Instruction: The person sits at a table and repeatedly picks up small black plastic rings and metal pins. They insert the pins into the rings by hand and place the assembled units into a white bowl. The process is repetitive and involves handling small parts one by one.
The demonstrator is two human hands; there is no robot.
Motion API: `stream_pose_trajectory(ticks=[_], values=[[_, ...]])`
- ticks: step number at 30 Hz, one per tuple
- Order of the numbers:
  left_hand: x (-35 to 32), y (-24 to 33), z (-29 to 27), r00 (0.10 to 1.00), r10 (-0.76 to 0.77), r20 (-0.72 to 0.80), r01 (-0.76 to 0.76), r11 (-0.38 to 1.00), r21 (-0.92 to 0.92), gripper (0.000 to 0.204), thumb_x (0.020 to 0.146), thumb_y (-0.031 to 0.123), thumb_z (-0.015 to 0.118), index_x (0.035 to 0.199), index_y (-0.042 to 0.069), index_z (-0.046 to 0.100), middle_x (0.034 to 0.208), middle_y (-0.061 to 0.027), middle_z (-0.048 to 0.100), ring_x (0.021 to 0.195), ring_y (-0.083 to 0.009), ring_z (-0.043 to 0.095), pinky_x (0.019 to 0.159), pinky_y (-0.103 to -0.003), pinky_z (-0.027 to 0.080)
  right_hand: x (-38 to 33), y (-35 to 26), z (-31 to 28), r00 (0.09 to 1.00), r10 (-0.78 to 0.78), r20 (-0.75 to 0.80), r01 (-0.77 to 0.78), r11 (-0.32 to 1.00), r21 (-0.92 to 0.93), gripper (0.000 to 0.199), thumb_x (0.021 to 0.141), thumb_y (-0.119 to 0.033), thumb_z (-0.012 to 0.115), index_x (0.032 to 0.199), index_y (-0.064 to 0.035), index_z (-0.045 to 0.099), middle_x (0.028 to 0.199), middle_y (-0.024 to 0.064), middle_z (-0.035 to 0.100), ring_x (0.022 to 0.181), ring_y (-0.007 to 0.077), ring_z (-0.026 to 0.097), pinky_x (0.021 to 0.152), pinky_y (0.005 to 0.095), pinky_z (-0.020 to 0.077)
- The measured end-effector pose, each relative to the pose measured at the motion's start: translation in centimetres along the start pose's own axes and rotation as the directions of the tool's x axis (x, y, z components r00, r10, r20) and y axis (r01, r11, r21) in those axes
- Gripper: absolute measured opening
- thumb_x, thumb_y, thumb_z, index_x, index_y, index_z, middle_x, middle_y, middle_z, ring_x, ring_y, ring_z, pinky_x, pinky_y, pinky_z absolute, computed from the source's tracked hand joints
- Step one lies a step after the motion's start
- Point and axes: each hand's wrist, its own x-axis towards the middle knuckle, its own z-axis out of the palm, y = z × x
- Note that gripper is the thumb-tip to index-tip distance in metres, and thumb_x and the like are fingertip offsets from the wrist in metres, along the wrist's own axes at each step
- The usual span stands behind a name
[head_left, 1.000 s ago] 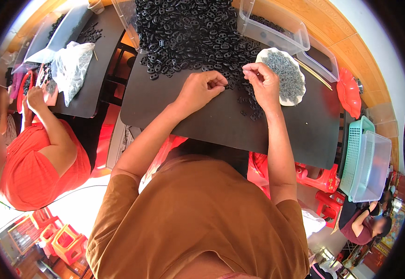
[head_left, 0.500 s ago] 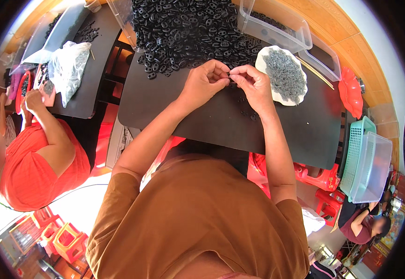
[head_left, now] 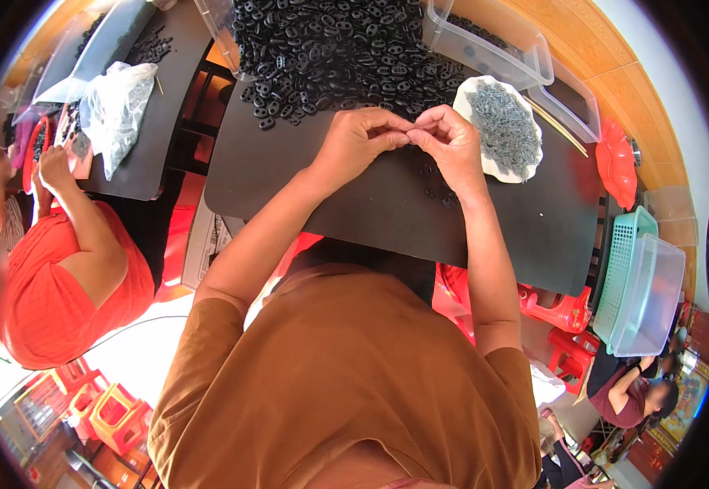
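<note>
My left hand (head_left: 358,140) and my right hand (head_left: 450,143) meet fingertip to fingertip above the black table (head_left: 387,212), pinching a small dark part between them that is mostly hidden by the fingers. A big heap of black plastic pieces (head_left: 330,49) lies just beyond the hands. To the right of my right hand sits a white plate (head_left: 493,167) piled with small grey metal parts (head_left: 505,130). A few loose black pieces (head_left: 440,191) lie under my right wrist.
Clear plastic bins (head_left: 493,49) stand at the table's far edge. A teal basket with a clear tub (head_left: 639,285) sits at the right. A person in an orange-red shirt (head_left: 53,277) works at another black table (head_left: 138,155) on the left. Red stools (head_left: 550,310) stand below.
My right hand left the plate of grey parts and moved left. Both hands came together in front of the heap, fingertips now pressed on a small part.
</note>
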Motion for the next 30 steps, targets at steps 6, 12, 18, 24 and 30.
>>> stream_pose_trajectory(ticks=[6,12,18,24,30], values=[[0.2,-0.4,-0.6,0.997,-0.078,0.026,0.079,0.996,-0.047,0.011,0.088,0.006,0.072,0.098,0.001,0.074,0.088,-0.0027,0.071,0.078,-0.0083,0.064,0.072,-0.024,0.054,-0.1,-0.3,0.1,1.0,0.014,0.015,-0.014,1.0,0.021,0.011,0.085,-0.004,0.076,0.089,-0.0057,0.066,0.078,-0.002,0.067,0.07,0.0026,0.058,0.061,0.0191,0.045],[-0.4,0.2,-0.4,0.998,0.068,-0.002,-0.067,0.988,0.136,0.009,0.088,0.005,0.072,0.096,0.001,0.073,0.087,-0.0033,0.07,0.078,-0.0087,0.066,0.07,-0.025,0.054,-0.1,0.4,0.2,0.999,0.032,0.027,-0.032,0.999,0.005,0.01,0.085,-0.006,0.077,0.089,-0.0059,0.067,0.077,-0.002,0.066,0.068,0.0031,0.056,0.059,0.0197,0.0444],[-0.3,-0.2,-0.1,1.0,0.024,-0.016,-0.023,0.999,0.05,0.008,0.089,0.005,0.071,0.095,0.0,0.073,0.088,-0.0037,0.07,0.077,-0.0081,0.066,0.07,-0.023,0.054,-0.2,0.1,0.3,1.0,0.004,0.0,-0.004,1.0,-0.031,0.01,0.086,-0.007,0.076,0.089,-0.005,0.067,0.077,-0.0022,0.066,0.069,0.0034,0.057,0.061,0.0193,0.0453],[0.0,-0.3,-0.2,0.987,-0.158,-0.004,0.155,0.978,-0.141,0.011,0.092,0.009,0.07,0.099,0.0,0.069,0.09,-0.0041,0.07,0.08,-0.0073,0.065,0.072,-0.022,0.054,-0.4,-0.9,1.0,0.999,-0.042,-0.004,0.042,0.999,0.011,0.011,0.086,-0.006,0.076,0.093,-0.0039,0.067,0.082,-0.001,0.067,0.073,0.0043,0.059,0.065,0.0202,0.0479],[0.1,-0.3,-0.3,0.98,-0.196,0.029,0.194,0.914,-0.357,0.012,0.094,0.01,0.068,0.101,0.0,0.067,0.092,-0.004,0.069,0.084,-0.0099,0.066,0.077,-0.023,0.056,-0.4,-0.4,0.6,0.999,0.05,0.014,-0.051,0.996,0.066,0.011,0.087,-0.002,0.073,0.097,-0.0028,0.068,0.086,-0.0004,0.067,0.077,0.0055,0.061,0.07,0.0204,0.0497]])
